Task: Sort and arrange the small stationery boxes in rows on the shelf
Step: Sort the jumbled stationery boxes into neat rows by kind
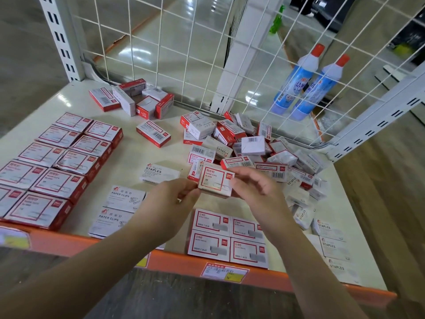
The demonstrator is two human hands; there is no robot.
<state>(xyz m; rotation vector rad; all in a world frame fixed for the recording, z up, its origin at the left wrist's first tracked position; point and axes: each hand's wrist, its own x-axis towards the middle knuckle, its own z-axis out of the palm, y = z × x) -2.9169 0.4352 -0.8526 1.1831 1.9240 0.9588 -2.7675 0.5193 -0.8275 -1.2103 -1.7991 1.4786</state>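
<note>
White boxes read "STAPLES" [159, 172] and "PAPER CLIPS" [124, 199]; the held red-framed box [215, 181] reads "PAPER CLIPS".

bottles [299, 81]: 2 | hands [174, 199]: 2 | loose boxes [253, 146]: many (uncountable)

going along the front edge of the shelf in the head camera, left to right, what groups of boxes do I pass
Red-bordered paper clip boxes in two rows → white paper clip boxes → red-bordered staple boxes in a two-by-two block → white staples boxes.
</note>
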